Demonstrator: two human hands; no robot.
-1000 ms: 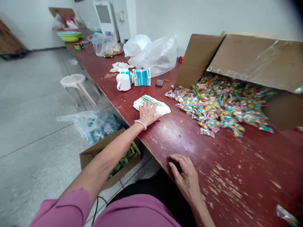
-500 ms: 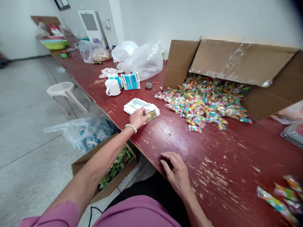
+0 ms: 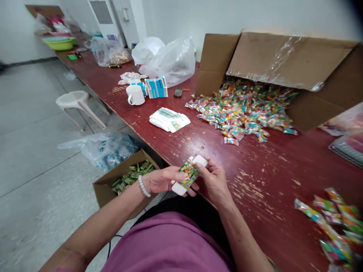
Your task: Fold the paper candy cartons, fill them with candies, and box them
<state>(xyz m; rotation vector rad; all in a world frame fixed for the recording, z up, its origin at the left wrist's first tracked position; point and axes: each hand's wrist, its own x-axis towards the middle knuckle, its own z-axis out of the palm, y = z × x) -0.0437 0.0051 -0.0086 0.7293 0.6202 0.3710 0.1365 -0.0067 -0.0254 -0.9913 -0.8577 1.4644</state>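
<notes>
A small green patterned carton point(image 3: 188, 175) with white end flaps is held between both hands above the table's front edge. My left hand point(image 3: 167, 179), with a beaded bracelet at the wrist, grips its left side, thumb on top. The fingers of my right hand point(image 3: 214, 177) pinch the flap at its upper right end. Beyond them on the red table point(image 3: 159, 145) lies a stack of flat white and green cartons point(image 3: 169, 119). A heap of wrapped candies point(image 3: 241, 113) spills out of a large cardboard box point(image 3: 280, 62) at the right.
A white mug point(image 3: 135, 95), blue-and-white packets point(image 3: 157, 87), a dark phone-like item point(image 3: 178, 93) and plastic bags point(image 3: 176, 62) stand farther back. Loose candies point(image 3: 326, 215) lie at lower right. Below left are a box of green packs point(image 3: 133, 177), a blue-filled bag point(image 3: 113, 151) and a white stool point(image 3: 74, 99).
My left hand has come back from the stack with a carton and moved toward my body. My right hand has risen to meet it and now grips the other end.
</notes>
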